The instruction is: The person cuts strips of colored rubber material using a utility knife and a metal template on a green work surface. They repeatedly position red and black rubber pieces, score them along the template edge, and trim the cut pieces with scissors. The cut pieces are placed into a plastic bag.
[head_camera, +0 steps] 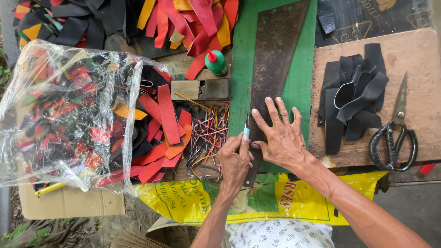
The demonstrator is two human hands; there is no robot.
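Left hand (pixel 234 160) has its fingers clamped on a small blade (pixel 246 128); right hand (pixel 282 138) is pressed flat, fingers apart, on the dark leather piece (pixel 275 55).

Small craft workshop, looking outdoor: leather scraps (pixel 183 20) are piling on the bench, scissors (pixel 395 133) are lying on a wooden board (pixel 413 50), a glue bottle (pixel 216 63) is standing nearby.

Knife (pixel 246 130) mostly hidden in left hand (pixel 235 160); black strips (pixel 69 20) cut by top edge.
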